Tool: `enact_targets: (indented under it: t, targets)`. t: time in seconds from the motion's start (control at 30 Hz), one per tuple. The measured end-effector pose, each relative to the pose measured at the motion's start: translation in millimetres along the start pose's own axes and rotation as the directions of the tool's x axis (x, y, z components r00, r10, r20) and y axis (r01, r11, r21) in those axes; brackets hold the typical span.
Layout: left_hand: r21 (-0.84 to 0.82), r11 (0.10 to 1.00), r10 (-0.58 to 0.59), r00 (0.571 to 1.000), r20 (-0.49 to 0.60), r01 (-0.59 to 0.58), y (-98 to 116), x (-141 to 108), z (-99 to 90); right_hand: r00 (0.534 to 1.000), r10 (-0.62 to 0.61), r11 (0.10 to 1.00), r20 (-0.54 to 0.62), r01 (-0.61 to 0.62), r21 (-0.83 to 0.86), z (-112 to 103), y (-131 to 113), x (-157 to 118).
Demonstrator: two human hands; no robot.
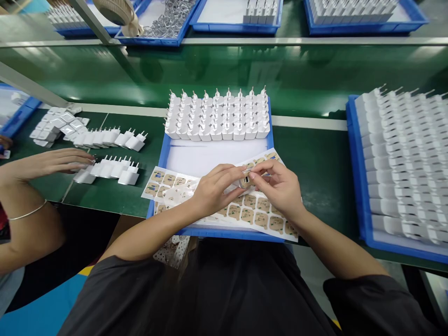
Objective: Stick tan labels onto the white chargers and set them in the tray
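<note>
Over the near half of a blue tray (162, 161), my left hand (219, 189) is closed around a small white plug charger (246, 181), whose end face with port openings is turned up. My right hand (278, 186) touches that face, thumb and fingers pinched together; what lies between its fingertips is too small to tell. Under both hands, sheets of brown die-cut stickers (262, 219) lie across the tray, with a crumpled clear backing piece (177, 195) on the left. Rows of white plug chargers (217, 116) stand pins up in the tray's far half.
At left, a co-worker's hand (59, 161) touches loose plug chargers (114, 168) on the green bench. A full tray of chargers (402, 172) stands at right. Overhead, a shelf carries blue trays (236, 28), one with metal pieces (171, 18), and a small fan (117, 11).
</note>
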State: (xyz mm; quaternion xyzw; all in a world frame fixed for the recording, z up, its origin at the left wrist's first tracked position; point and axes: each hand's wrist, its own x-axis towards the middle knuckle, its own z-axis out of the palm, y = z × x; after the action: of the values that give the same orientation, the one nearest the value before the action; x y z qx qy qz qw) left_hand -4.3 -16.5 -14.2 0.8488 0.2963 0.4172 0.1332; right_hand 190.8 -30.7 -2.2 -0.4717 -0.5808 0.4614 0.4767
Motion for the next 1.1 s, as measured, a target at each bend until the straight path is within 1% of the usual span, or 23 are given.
enact_targets:
  t: [0.07, 0.23, 0.4, 0.47, 0.53, 0.57, 0.63, 0.7, 0.73, 0.83, 1.0, 1.1]
  targets:
    - [0.017, 1.0, 0.009, 1.0, 0.009, -0.009, 0, 0, -0.3, 1.0, -0.022, 0.999, -0.007, 0.021, -0.041, 0, -2, 0]
    - [0.018, 1.0, -0.002, 1.0, 0.008, 0.002, 1, 1, -0.1, 0.993, -0.119, 0.976, -0.022, 0.113, -0.187, 0, -5, 0]
    - [-0.031, 0.999, -0.029, 0.999, -0.014, 0.029, 2, 2, 0.9, 0.993, -0.114, 0.964, -0.039, 0.101, -0.245, 0, -2, 0]
    - [-0.061, 0.997, -0.049, 0.998, -0.029, 0.047, 3, 3, 0.3, 0.996, -0.08, 0.975, -0.039, 0.07, -0.209, -1, -2, 2]
    - [-0.085, 0.994, -0.066, 0.997, -0.044, 0.062, 4, 4, -1.3, 1.0, 0.001, 0.995, -0.001, -0.001, -0.097, -3, -2, 5]
    - [-0.094, 0.993, -0.072, 0.996, -0.052, 0.067, 4, 4, -2.2, 0.997, 0.051, 0.999, 0.049, -0.051, -0.018, -5, -2, 7]
    - [-0.102, 0.992, -0.086, 0.994, -0.061, 0.08, 4, 5, -4.1, 0.975, 0.122, 0.98, 0.184, -0.148, 0.135, -7, -2, 10]
    - [-0.097, 0.99, -0.11, 0.992, -0.069, 0.103, 4, 5, -5.2, 0.951, 0.13, 0.951, 0.281, -0.199, 0.235, -7, -1, 12]
    - [-0.091, 0.99, -0.118, 0.99, -0.073, 0.111, 3, 5, -5.2, 0.946, 0.124, 0.942, 0.299, -0.207, 0.265, -6, 1, 12]
    - [-0.08, 0.992, -0.107, 0.991, -0.083, 0.101, 2, 4, -2.6, 0.949, 0.129, 0.931, 0.287, -0.215, 0.294, 0, 6, 8]
    - [-0.073, 0.997, -0.004, 0.997, -0.083, -0.002, 2, 1, 7.5, 0.977, 0.149, 0.95, 0.149, -0.184, 0.252, 13, 12, -1]
    - [-0.04, 0.998, 0.047, 0.994, -0.103, -0.051, 3, 1, 10.5, 0.985, 0.127, 0.934, 0.115, -0.158, 0.32, 16, 13, -5]
